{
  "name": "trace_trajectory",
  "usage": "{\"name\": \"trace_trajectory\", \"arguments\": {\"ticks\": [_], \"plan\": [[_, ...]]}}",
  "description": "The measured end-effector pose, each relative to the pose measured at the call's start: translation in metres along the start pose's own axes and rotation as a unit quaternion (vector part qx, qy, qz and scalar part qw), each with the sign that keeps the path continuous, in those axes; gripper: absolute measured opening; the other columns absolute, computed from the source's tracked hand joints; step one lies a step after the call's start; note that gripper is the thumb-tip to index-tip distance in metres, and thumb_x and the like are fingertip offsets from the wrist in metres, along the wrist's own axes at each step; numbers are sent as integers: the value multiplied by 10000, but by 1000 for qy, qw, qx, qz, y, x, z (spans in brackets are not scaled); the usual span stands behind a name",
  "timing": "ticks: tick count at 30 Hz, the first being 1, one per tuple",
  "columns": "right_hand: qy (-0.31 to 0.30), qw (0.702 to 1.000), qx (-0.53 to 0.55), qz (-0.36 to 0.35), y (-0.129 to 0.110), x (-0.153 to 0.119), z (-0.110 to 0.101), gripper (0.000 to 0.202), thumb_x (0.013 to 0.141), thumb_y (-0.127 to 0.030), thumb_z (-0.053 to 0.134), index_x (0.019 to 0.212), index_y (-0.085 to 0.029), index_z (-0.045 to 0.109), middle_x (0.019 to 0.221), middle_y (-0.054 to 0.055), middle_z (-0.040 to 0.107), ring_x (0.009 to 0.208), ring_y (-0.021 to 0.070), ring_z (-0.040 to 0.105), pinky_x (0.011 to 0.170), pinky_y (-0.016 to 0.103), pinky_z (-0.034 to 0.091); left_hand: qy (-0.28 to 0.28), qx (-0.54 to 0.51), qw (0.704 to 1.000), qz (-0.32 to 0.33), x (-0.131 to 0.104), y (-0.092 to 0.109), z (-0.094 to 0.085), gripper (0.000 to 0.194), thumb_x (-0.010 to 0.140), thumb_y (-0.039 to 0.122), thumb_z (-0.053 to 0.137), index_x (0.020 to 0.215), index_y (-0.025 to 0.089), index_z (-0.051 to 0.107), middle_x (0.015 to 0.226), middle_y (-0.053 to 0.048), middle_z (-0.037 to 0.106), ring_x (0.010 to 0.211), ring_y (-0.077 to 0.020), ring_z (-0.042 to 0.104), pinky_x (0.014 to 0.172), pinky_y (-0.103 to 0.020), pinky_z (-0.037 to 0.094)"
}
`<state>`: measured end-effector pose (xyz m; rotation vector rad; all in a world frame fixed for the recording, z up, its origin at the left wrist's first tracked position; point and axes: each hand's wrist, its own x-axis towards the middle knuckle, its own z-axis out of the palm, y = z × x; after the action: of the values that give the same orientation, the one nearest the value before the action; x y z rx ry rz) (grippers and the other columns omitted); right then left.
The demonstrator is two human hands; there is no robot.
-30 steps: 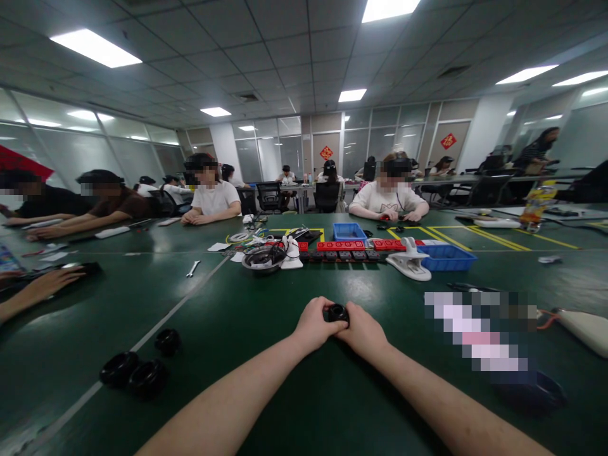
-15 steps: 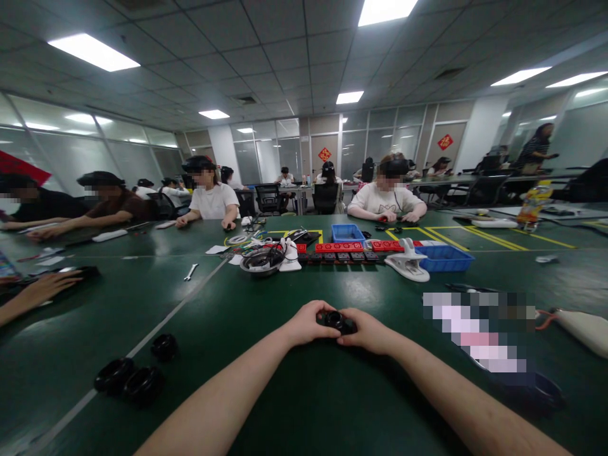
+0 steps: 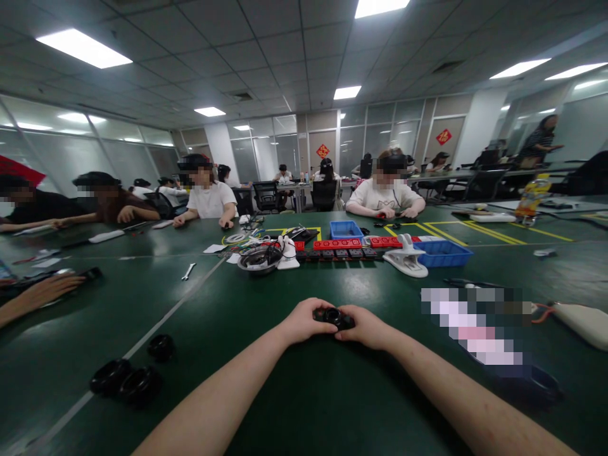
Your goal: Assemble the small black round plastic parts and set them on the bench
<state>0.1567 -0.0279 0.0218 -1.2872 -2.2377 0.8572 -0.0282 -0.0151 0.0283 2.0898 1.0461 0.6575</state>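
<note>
Near the middle of the green table (image 3: 266, 392), my left hand (image 3: 306, 322) and my right hand (image 3: 365, 327) grip a small black part with a round, open top (image 3: 333, 315) from both sides. Thumbs lie along its near side, and the fingers curl behind it, partly hidden. Its exact kind cannot be made out. Well to the left of my left forearm lie three glossy black ring-shaped pieces: one ring (image 3: 160, 348) by itself, with a second ring (image 3: 110, 377) and a third ring (image 3: 141, 385) touching or nearly touching.
Ahead are red power-strip parts (image 3: 337, 244), a metal bowl with cables (image 3: 259, 259), a white clamp (image 3: 406, 256) and a blue tray (image 3: 444, 254). A wrench (image 3: 189, 272) lies left. At right are a blurred-out item (image 3: 475, 326) and a beige object (image 3: 582, 322). Co-workers sit around.
Both hands keep their grip on the black part, with barely any motion. The camera view has shifted slightly. At far left, a co-worker's arm has lifted and bent.
</note>
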Motion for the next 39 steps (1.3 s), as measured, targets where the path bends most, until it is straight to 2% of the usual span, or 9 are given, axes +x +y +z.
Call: {"name": "trace_trajectory", "arguments": {"ticks": [12, 20, 28, 32, 36, 39], "plan": [[17, 999, -31, 6, 1, 1, 2, 331, 582, -323, 636, 875, -191, 557, 812, 9, 577, 718, 161, 507, 586, 228, 345, 28, -4, 1000, 0, 0, -3, 6, 457, 545, 377, 669, 931, 160, 555, 887, -40, 527, 776, -157, 487, 665, -250, 387], [35, 997, -42, 51, -1, 1, 5, 296, 536, -335, 659, 730, -174, 504, 689, -19, 537, 634, 133, 480, 515, 204, 309, 43, -18, 999, -25, 2, -5, 12, 468, 506, 407, 683, 878, 155, 552, 849, -29, 531, 742, -150, 494, 638, -243, 384], [83, 988, -88, 95, 5, 7, 14, 393, 469, -422, 679, 674, -180, 447, 646, -21, 523, 585, 126, 479, 463, 195, 271, 119, 48, 989, -76, -2, 9, 22, 414, 506, 429, 668, 813, 173, 558, 824, -21, 537, 735, -157, 500, 621, -243, 377], [129, 970, -144, 144, -4, 7, 23, 327, 550, -418, 621, 689, -179, 447, 677, 3, 534, 587, 132, 493, 449, 202, 248, 188, 111, 969, -113, -2, 14, 29, 390, 521, 435, 653, 794, 176, 554, 808, -31, 538, 764, -175, 500, 641, -256, 369], [171, 954, -178, 169, -15, 5, 31, 245, 631, -367, 558, 747, -176, 456, 740, 36, 551, 632, 152, 521, 470, 216, 266, 215, 122, 963, -105, 0, 12, 33, 364, 540, 415, 647, 801, 181, 548, 801, -28, 539, 785, -178, 496, 676, -265, 369], [164, 962, -159, 149, -15, 4, 29, 306, 615, -387, 581, 802, -169, 475, 788, 54, 559, 684, 170, 531, 517, 228, 314, 207, 98, 970, -81, -1, 7, 31, 366, 536, 403, 655, 803, 175, 551, 806, -29, 536, 786, -175, 494, 683, -266, 373]]}}
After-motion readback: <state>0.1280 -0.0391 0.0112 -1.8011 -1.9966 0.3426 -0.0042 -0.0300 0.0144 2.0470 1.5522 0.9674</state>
